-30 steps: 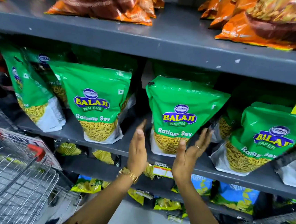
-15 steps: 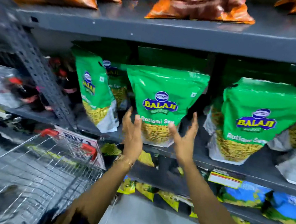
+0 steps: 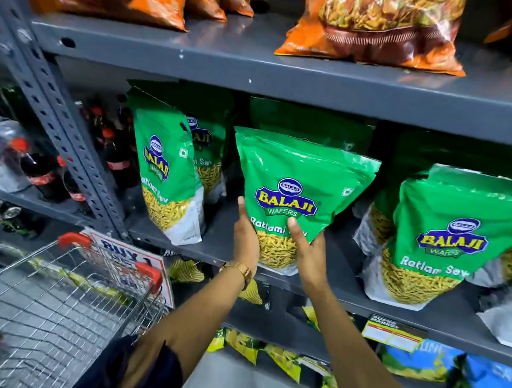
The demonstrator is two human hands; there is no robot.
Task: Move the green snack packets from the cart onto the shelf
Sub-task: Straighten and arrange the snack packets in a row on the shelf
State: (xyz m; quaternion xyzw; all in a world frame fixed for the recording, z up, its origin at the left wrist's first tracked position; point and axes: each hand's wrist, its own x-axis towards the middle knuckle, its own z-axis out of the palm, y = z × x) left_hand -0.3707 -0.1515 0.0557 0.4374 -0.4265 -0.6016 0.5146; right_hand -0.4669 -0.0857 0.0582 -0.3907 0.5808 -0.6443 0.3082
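A green Balaji snack packet [image 3: 300, 179] stands upright at the front of the grey middle shelf [image 3: 212, 246]. My left hand [image 3: 244, 236] grips its lower left edge and my right hand [image 3: 308, 252] holds its lower right side, thumb across the front. Another green packet [image 3: 165, 179] stands to its left, turned sideways. More green packets [image 3: 451, 231] stand to the right and behind. The wire cart [image 3: 49, 308] with red handle ends is at the lower left; its basket shows no packets in view.
Orange snack bags [image 3: 377, 27] lie on the shelf above. Dark soda bottles [image 3: 41, 173] fill the bay to the left, past a perforated grey upright [image 3: 61, 119]. Yellow and blue packets [image 3: 419, 363] sit on the lower shelves. A price tag [image 3: 391, 332] hangs on the shelf edge.
The view has shifted left along the shelf. My hands, open and apart in front of a packet before, have closed on the sides of the middle green packet.
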